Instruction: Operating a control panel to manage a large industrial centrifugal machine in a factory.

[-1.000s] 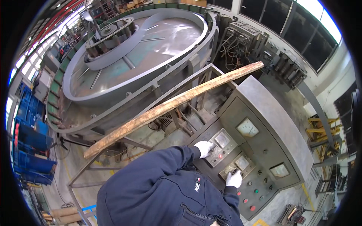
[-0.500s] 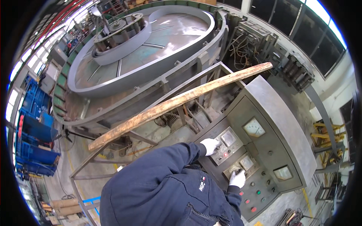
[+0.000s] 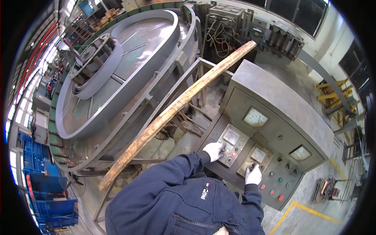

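My left hand, in a white glove, has its fingers closed round a dark control knob on the left module of a grey control console. A small red lamp glows beside that hand. Also gloved in white, my right hand pinches a black knob on the neighbouring module. Each module carries a small meter above its knob. Larger dial gauges, one at the upper left and one at the lower right, sit in the sloping panel.
Red push buttons and a green one lie right of my right hand. A long wooden beam rests across a metal railing beyond the console. Behind it stands a large round machine holding a curved grey metal strip. Blue metal units stand far left.
The head view has turned, so the console appears more upright and the round machine sits further left. Both hands stay on their knobs.
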Tool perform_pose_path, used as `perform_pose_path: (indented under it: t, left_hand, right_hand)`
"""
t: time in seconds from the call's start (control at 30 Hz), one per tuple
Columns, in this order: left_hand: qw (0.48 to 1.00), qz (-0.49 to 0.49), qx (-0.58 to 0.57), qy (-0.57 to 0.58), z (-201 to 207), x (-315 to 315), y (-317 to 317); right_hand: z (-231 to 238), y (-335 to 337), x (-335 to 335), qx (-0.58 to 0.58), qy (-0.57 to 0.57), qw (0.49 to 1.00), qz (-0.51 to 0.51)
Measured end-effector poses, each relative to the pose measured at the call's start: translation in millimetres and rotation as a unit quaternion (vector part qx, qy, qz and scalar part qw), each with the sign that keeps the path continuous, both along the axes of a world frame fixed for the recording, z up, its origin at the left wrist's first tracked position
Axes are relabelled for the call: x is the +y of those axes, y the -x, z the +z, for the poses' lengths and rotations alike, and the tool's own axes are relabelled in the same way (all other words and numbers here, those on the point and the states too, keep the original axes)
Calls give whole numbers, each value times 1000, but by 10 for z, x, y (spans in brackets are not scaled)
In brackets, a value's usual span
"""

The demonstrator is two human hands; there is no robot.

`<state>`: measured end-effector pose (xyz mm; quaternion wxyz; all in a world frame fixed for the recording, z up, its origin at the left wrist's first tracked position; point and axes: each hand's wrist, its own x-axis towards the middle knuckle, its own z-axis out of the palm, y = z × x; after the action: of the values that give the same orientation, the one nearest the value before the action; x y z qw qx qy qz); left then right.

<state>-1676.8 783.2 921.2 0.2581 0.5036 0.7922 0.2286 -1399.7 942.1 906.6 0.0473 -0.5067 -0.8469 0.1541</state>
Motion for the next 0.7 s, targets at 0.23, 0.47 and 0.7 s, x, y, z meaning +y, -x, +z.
perform_pose_path:
  t: [0.23, 0.47, 0.7]
  left_hand:
    - [1000, 8, 13, -4, 68, 32, -22]
    - [999, 17, 41, 5, 33, 54, -64]
    - [998, 25, 62, -10, 2, 54, -114]
  right_hand:
    - [2, -4, 45, -11, 11, 1000, 5]
    - [-9, 1, 98, -34, 41, 998, 21]
    - [66, -15, 106, -21, 61, 998, 28]
